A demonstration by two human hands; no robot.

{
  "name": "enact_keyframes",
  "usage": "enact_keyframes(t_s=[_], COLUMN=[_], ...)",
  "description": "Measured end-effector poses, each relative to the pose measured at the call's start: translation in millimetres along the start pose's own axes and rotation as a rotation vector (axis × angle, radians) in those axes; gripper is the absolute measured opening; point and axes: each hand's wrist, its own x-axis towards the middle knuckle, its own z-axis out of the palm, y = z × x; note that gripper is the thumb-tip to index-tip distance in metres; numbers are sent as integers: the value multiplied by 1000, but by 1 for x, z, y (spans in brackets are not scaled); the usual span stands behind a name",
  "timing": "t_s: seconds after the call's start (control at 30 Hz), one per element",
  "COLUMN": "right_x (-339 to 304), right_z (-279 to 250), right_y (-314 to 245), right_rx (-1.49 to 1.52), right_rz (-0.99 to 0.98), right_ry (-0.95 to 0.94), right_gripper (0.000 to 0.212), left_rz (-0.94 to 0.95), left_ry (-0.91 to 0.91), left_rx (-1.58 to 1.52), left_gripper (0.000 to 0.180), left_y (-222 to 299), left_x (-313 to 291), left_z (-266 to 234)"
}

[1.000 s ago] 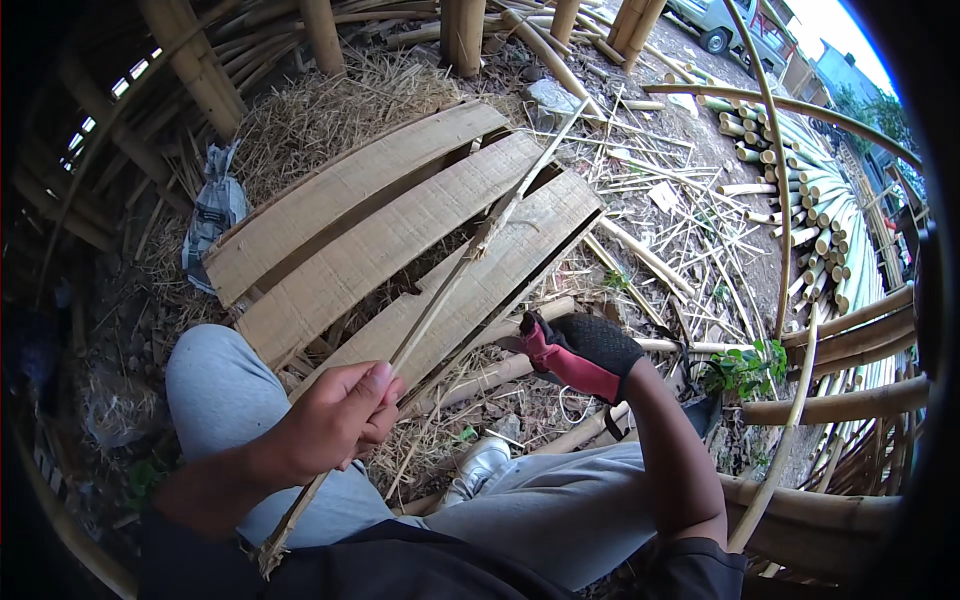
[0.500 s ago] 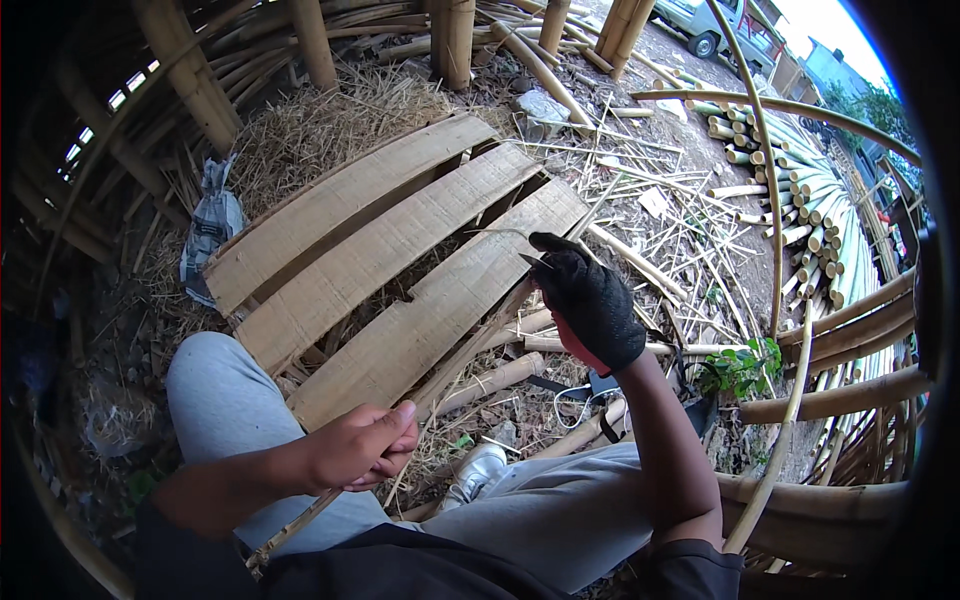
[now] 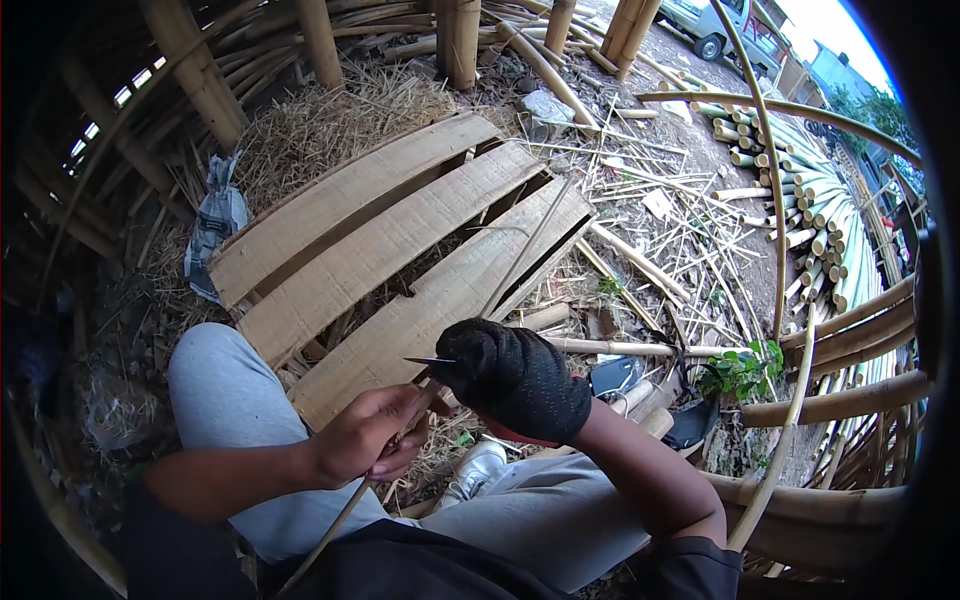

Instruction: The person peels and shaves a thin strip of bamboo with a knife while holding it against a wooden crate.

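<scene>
A long thin bamboo strip (image 3: 335, 527) runs from beside my lap up through both hands and out over the slatted wooden bench (image 3: 375, 280). My bare left hand (image 3: 362, 437) is closed around this strip. Close against it, my right hand (image 3: 520, 382), in a black glove, is clenched on a knife. Only the thin dark knife blade (image 3: 428, 361) shows, pointing left just above my left fingers; its handle is hidden in the glove. The strip passes by the blade and the gloved fingers. A thin curled shaving (image 3: 503, 228) lies on the nearest plank.
Bamboo offcuts and slivers (image 3: 650, 262) litter the ground. A stack of bamboo poles (image 3: 815, 215) lies at the right, behind curved poles. Bamboo posts (image 3: 458, 45) stand at the back. A crumpled plastic sack (image 3: 215, 225) sits left of the bench, and a dark phone-like object (image 3: 614, 375) lies near my right knee.
My right hand has come down and left with the knife, from above the bench's end to right beside my left hand. The strip's far end now extends up over the bench.
</scene>
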Motion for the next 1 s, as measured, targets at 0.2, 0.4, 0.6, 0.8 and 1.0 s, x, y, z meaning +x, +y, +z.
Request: enact_keyframes(t_s=[0.2,0.4,0.6,0.8,1.0], right_x=[2,-3,-1,0,-12], right_z=[-20,-17,-11,13,41], right_y=[-10,-21,-9,-20,-3], right_rx=[-239,-286,-455,-422,-491], right_rz=[3,151,248,187,123], right_ry=[-24,284,72,-64,-102], right_gripper=[20,20,25,10,9], left_rz=[-73,-13,8,122,-207], left_ry=[81,130,204,234,259], left_rx=[-78,-10,246,398,191], left_gripper=[44,40,41,44,41], left_y=[12,5,13,-8,-3], left_x=[0,-2,-4,2,4], left_z=[10,-2,-3,-16,-13])
